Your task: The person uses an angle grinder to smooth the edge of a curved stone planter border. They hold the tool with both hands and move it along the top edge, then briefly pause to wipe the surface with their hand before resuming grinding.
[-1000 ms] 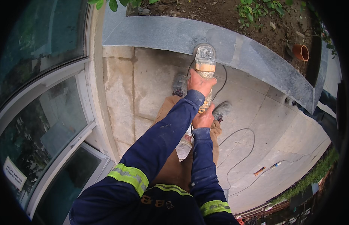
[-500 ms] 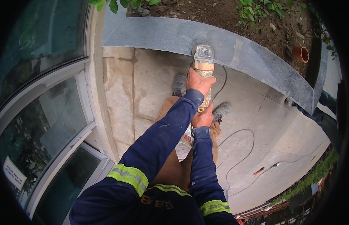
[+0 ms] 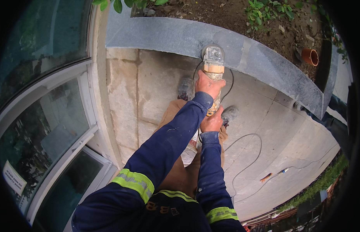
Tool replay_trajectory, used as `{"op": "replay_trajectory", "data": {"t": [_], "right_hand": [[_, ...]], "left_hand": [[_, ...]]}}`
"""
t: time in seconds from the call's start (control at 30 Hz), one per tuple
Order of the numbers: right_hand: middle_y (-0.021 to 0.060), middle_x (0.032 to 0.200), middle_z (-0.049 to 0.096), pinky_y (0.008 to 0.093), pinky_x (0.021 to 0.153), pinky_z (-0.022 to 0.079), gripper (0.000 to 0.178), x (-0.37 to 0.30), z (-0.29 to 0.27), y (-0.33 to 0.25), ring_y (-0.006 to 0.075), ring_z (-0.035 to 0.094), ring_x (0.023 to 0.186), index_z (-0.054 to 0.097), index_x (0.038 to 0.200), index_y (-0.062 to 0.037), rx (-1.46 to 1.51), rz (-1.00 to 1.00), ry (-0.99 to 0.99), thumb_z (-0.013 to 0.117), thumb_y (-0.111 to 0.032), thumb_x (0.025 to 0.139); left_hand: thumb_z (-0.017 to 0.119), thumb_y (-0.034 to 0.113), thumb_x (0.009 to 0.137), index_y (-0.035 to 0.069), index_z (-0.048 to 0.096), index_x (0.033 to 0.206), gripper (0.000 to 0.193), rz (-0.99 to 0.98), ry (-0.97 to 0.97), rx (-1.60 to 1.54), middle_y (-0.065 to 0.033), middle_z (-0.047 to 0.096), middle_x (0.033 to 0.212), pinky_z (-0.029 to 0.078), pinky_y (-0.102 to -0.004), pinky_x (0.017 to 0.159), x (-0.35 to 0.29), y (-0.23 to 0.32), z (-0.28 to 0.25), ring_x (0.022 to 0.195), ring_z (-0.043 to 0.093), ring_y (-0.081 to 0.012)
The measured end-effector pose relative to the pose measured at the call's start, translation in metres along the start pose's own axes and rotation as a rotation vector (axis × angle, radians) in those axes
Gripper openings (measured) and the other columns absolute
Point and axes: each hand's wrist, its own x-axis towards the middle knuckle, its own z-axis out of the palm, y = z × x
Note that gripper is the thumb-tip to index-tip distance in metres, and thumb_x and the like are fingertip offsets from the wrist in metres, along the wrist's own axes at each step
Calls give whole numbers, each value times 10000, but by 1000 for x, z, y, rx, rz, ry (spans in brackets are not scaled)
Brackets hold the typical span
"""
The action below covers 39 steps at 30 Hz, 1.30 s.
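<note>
The angle grinder (image 3: pixel 214 69) points away from the person, its head and round disc (image 3: pixel 204 51) over the grey stone coping (image 3: pixel 164 36), close to the coping's near edge; whether the disc touches the stone cannot be told for certain. Its dusty body reaches back over the concrete paving (image 3: pixel 123 85) toward the person.

The left hand (image 3: pixel 209 84) is wrapped around the body just behind the tan collar, back of the hand upward, most of the fingers hidden beneath. Its forearm slants up from lower left to right, the elbow out to the side. The right hand (image 3: pixel 211 122) is closed about the rear end, nearer the person, with one digit lying forward along it; that forearm runs almost straight ahead, close to the body. Both wrists sit in navy sleeves with yellow-green bands.

The boots (image 3: pixel 185 89) stand to either side of the tool. A dark cable (image 3: pixel 261 145) loops over the paving on the right. Beyond the coping lies a soil bed (image 3: pixel 218 11) with leafy plants and a terracotta pot (image 3: pixel 310 57).
</note>
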Motion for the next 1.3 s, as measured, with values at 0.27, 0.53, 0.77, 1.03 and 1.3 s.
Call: {"op": "replay_trajectory", "data": {"t": [0.27,0.53,0.77,1.03,1.3], "right_hand": [[322,818,638,535,709,498,706,9,4,-10,505,627,797,338,1303,15,13,-7,-88,719,-137,729],[312,791,637,534,684,497,679,15,3,-20,501,628,778,349,1286,11,-34,-26,-31,717,-136,735],[317,806,640,535,697,495,696,5,9,-18,504,626,789,347,1290,7,24,-5,-90,727,-165,733],[312,799,640,540,698,495,701,19,8,-32,502,629,781,337,1279,7,-34,-9,-69,736,-162,727],[304,809,645,544,689,487,695,-6,17,-22,501,625,783,347,1288,-1,10,-10,-140,740,-217,757]], "left_hand": [[824,276,627,-54,467,1129,699,-13,87,38,-256,649,1057,504,-414,894,11,6,-12,997,652,-379],[821,280,627,-55,466,1142,709,-3,74,18,-249,638,1075,501,-400,894,18,12,-11,993,652,-349],[796,275,616,-71,422,1155,741,-16,77,-10,-290,626,1070,482,-433,927,15,-1,-21,1025,624,-413],[813,258,620,-61,453,1137,706,-11,91,17,-257,634,1071,500,-408,899,27,15,-20,1000,641,-367],[798,281,631,-61,422,1143,721,-25,92,-31,-275,633,1068,487,-418,922,17,-12,-37,1008,637,-396]]}}
